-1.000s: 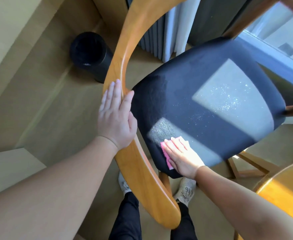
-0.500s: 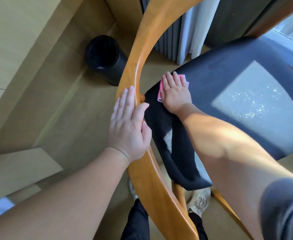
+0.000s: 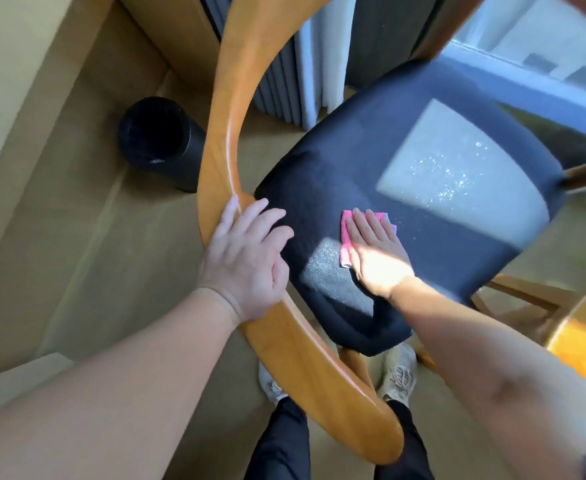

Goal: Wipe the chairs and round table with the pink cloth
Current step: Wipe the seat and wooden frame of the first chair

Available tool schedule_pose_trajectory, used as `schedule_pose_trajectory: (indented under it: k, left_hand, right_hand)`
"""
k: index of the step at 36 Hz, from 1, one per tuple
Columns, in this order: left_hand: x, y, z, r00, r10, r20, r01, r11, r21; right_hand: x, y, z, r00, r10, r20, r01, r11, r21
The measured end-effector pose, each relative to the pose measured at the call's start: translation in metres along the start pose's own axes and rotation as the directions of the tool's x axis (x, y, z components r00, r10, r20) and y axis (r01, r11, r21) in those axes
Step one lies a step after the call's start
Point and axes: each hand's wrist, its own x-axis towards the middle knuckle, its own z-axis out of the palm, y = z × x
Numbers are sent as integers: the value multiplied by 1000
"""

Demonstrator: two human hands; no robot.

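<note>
Right hand [image 3: 376, 251] is laid flat, fingers straight, pressing the pink cloth [image 3: 345, 233] onto the chair's dark seat cushion [image 3: 354, 161], near its front-left part. Left hand [image 3: 246, 258] rests open on the curved wooden backrest [image 3: 225, 140], fingers relaxed, not really gripping. Black bin [image 3: 156, 140] sits on the floor beside the chair.

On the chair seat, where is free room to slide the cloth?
Free: the seat beyond the pink cloth under the right hand, out to its far rim, and the dark strip between both hands. Tight: the near-left edge, where the left hand rests on the wooden backrest.
</note>
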Motion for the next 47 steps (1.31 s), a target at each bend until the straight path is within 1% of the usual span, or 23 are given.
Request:
schedule_pose_trajectory:
  k: [2,4,7,11,13,16,19,21,24,28,33,38,41,47]
  left_hand:
    - [2,-1,-2,993,109,54,-113,991,65]
    - [5,0,-4,982,167,90,-176,979,102]
    - [6,1,-6,980,161,120,-177,974,140]
    - [5,0,-2,981,182,69,-191,969,155]
    - [5,-1,0,981,193,39,-196,970,142]
    - [4,-2,2,982,191,10,-191,973,127]
    - [3,-3,4,986,161,-31,-156,981,118]
    - [4,-5,6,991,115,-63,-108,988,111]
    - [4,-6,8,994,24,-110,-15,997,79]
    - [5,-5,8,995,-9,-99,17,997,75]
    - [6,-6,7,987,-83,-140,85,996,7]
    - [6,-6,7,992,-66,-111,66,998,-1]
    - [6,-7,8,991,-48,-123,46,999,-20]
    - [6,-8,9,989,-36,-144,27,998,-63]
  right_hand:
    - [-30,1,4,998,56,4,-56,998,32]
    - [-55,-1,11,994,106,12,-107,994,19]
    - [-86,-7,24,980,190,56,-192,981,39]
    - [-120,-15,43,963,268,24,-268,962,48]
    - [-132,-16,51,956,292,36,-293,955,33]
    - [-138,-15,55,958,279,71,-280,960,4]
    - [-131,-11,51,973,229,24,-229,973,-3]
    - [-119,-9,47,982,187,-17,-187,982,3]
    - [-85,-7,35,989,149,-4,-149,989,-18]
    - [-24,-10,10,991,123,-51,-124,992,-12]
    - [52,-22,-11,996,33,-88,-34,999,-2]
    - [112,-47,-26,991,44,-129,-41,999,24]
    - [140,-60,-37,990,13,-144,-7,999,42]
    - [182,-66,-58,986,-49,-162,42,998,-41]
